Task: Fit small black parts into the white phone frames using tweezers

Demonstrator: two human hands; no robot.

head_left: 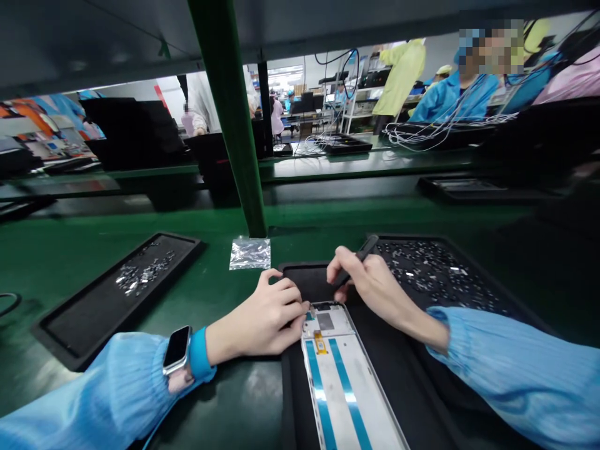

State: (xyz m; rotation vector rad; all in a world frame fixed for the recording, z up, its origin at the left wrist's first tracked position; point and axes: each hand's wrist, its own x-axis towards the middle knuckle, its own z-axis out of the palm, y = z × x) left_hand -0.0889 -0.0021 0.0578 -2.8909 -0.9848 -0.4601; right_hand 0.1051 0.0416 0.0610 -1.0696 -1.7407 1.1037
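Note:
A silvery phone frame (pixel 340 369) with two blue strips and a small orange flex cable (pixel 320 342) lies on a black foam tray (pixel 300 400). My left hand (pixel 269 312) has its fingers curled and closed at the frame's upper left corner, thumb and fingertips gripping the edge. In my right hand (pixel 368 281) is a black pen-like tool (pixel 367 248), its handle pointing up and away. The right fingers hover around the frame's top end, and they hide the tool's tip. Whether that tip touches the frame I cannot tell.
Small metallic parts lie scattered in a black tray (pixel 435 269) at the right and heaped in another tray (pixel 94 306) at the left. A clear plastic bag (pixel 250 253) rests by the green post (pixel 234 125). Overhead runs a shelf (pixel 117 37). People work beyond the bench.

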